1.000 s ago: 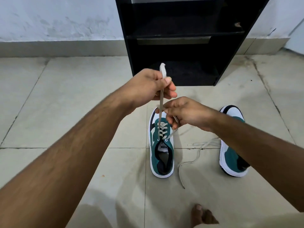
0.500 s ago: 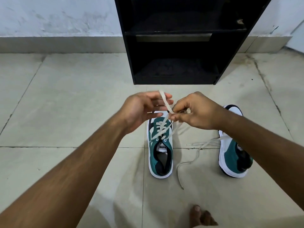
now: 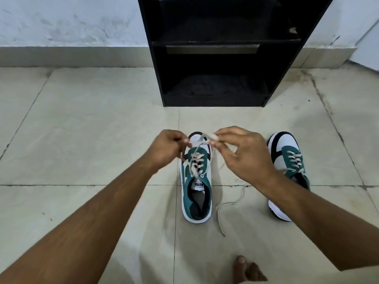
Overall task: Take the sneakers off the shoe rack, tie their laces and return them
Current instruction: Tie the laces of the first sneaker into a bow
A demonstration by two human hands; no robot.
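Note:
Two green, white and black sneakers stand on the tiled floor, toes toward the rack. Over the toe of the left sneaker (image 3: pixel 196 189) my left hand (image 3: pixel 167 147) pinches one pale lace end (image 3: pixel 198 146), and my right hand (image 3: pixel 244 154) pinches the other end close by. The laces run taut from the eyelets up to my fingers. The right sneaker (image 3: pixel 287 160) stands beside my right forearm, partly hidden by it, with its loose lace (image 3: pixel 229 206) trailing across the floor.
The black shoe rack (image 3: pixel 217 50) stands against the wall just beyond the sneakers, its visible shelves holding nothing. A bare foot (image 3: pixel 246 269) shows at the bottom edge. Bare floor tiles stretch out to the left.
Both hands have come down from in front of the rack to just above the left sneaker's toe. The lace my left hand held high is now drawn low between the two hands.

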